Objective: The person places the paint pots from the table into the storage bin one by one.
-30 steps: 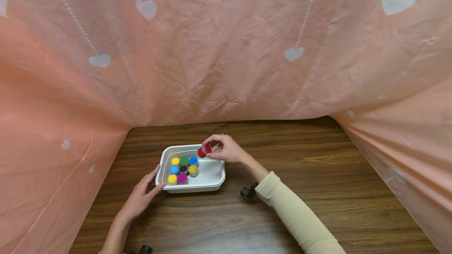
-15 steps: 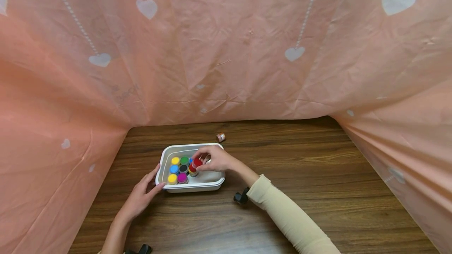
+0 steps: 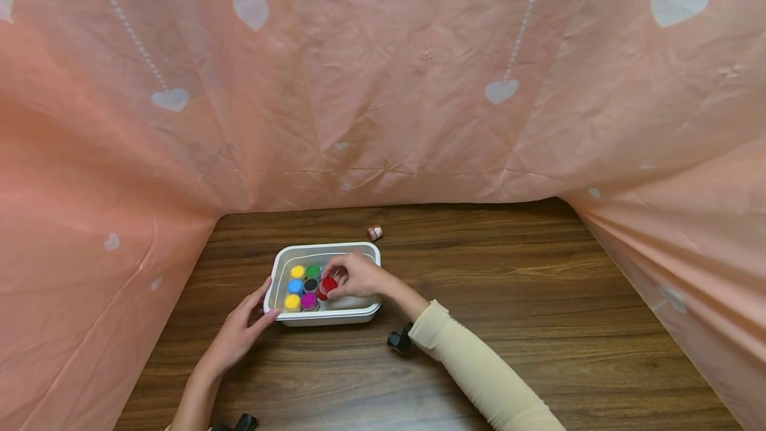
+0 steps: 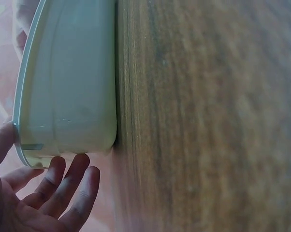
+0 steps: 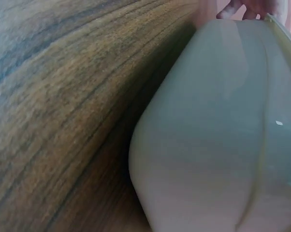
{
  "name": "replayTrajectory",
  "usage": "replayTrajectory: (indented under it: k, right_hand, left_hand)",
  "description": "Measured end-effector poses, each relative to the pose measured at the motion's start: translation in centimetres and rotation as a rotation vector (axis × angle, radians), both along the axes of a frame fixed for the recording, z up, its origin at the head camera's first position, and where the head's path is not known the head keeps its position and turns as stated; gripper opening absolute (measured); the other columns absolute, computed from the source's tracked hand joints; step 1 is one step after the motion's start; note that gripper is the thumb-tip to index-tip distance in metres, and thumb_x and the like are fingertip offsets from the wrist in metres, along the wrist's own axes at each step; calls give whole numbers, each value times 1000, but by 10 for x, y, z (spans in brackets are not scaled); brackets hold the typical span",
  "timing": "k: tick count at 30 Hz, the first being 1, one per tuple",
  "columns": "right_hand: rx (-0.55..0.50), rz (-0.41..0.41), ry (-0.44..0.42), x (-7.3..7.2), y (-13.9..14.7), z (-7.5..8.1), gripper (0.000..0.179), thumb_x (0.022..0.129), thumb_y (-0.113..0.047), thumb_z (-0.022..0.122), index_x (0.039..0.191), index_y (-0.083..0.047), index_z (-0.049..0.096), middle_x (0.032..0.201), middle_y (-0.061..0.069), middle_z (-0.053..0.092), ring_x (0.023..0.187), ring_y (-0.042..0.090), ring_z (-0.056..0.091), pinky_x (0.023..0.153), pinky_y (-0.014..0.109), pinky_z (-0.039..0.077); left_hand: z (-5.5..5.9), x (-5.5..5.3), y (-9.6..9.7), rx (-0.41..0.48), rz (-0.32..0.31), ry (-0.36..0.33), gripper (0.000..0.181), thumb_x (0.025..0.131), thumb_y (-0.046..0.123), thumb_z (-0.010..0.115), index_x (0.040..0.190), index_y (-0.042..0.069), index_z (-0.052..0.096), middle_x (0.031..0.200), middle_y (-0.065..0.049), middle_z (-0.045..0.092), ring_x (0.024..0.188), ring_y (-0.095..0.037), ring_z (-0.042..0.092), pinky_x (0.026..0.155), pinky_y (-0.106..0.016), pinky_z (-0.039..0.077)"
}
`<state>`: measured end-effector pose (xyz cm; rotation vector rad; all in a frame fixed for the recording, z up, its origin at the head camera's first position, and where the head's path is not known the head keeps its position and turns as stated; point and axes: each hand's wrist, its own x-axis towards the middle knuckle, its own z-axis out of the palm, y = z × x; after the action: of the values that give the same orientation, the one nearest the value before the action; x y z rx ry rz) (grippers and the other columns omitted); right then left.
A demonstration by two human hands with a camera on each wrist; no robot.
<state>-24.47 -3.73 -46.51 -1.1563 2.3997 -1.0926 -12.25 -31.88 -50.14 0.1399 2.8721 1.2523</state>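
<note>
My right hand [image 3: 358, 275] pinches a small red-lidded jar [image 3: 328, 286] low inside the white tray [image 3: 353, 317], where it covers the spot of a yellow-lidded jar. Close beside it stand small jars with yellow [image 3: 298, 273], green [image 3: 313, 272], light blue [image 3: 296, 287], black [image 3: 310, 286] and magenta [image 3: 308, 301] lids, plus another yellow-lidded jar [image 3: 292, 303]. My fingers mostly hide a blue-lidded jar. At the tray's left end, my left hand [image 3: 238, 332] rests its thumb on the front rim and its extended fingertips against the end wall [image 4: 63, 154].
Behind the tray, a small jar [image 3: 374, 233] with a pale label lies on its side on the wooden table [image 3: 509, 271]. A pink curtain [image 3: 383, 118] with white hearts hangs around the table. Black wrist devices [image 3: 399, 340] sit under my wrists.
My right hand has carried the red-lidded jar left and toward me, from the tray's back edge down over the yellow-lidded jar. The left hand has stayed put.
</note>
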Motion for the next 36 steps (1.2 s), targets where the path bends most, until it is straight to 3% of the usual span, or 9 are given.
replayTrajectory:
  k: [6,14,36]
  right_hand:
    - [65,3,38,2,-3,-2,27,80,-13,91,103,-12,77,93,1,75,71,-1,61,70,15,50]
    - [72,10,91,7,-6,-8,25,77,-9,91,100,-10,79,89,4,71,69,-3,58,68,13,50]
    - [228,18,194,9,-16,-8,27,77,-21,94,99,-15,79,92,-1,67,78,3,55,73,15,45]
  left_hand:
    - [0,0,0,8,-5,8,73,104,41,63,164,18,31,157,-19,47,126,-27,56,99,-27,47]
    - [-1,2,2,41,-33,43,70,105,36,62,164,17,31,155,-19,48,128,-27,55,96,-18,47]
    - [-1,1,0,31,-16,14,72,104,40,62,165,18,30,161,-20,42,133,-31,54,99,-21,47]
